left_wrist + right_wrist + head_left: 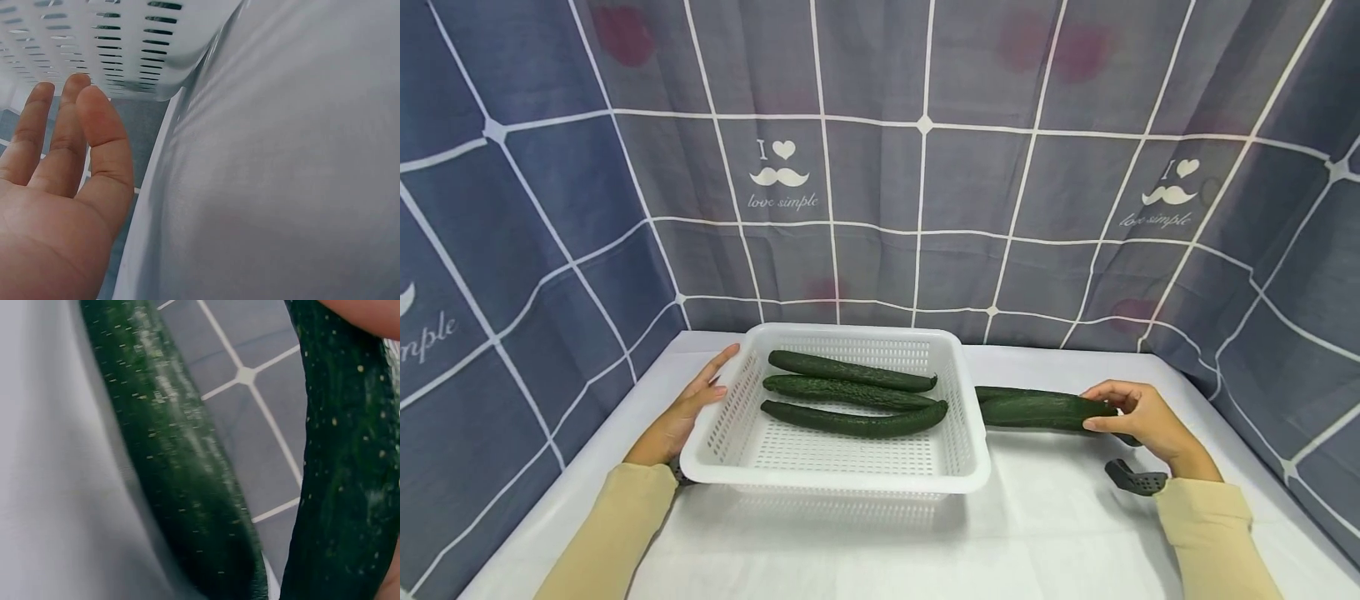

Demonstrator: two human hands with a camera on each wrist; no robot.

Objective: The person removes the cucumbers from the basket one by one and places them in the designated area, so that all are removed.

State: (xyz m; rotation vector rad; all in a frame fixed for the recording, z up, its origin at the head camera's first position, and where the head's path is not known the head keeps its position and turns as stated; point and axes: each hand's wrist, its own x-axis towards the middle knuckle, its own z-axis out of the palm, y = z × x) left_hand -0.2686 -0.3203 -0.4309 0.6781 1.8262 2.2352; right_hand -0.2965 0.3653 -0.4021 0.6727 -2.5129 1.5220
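Observation:
A white plastic basket [835,477] with slotted walls stands on the table, with three dark green cucumbers [853,423] lying side by side in it. My left hand [688,406] rests against the basket's left side, fingers nearly straight; the left wrist view has the fingertips by the slotted wall. To the right of the basket, my right hand [1138,412] grips one end of a cucumber [1037,411] between thumb and fingers. Another cucumber [169,450] lies on the cloth next to the held one, partly hidden behind it in the head view. A gap shows between the two in the right wrist view.
White cloth [1037,533] covers the table. A dark grey checked curtain [880,183] hangs along the back and both sides, close behind the basket. A dark strap-like piece [1135,478] sits at my right wrist.

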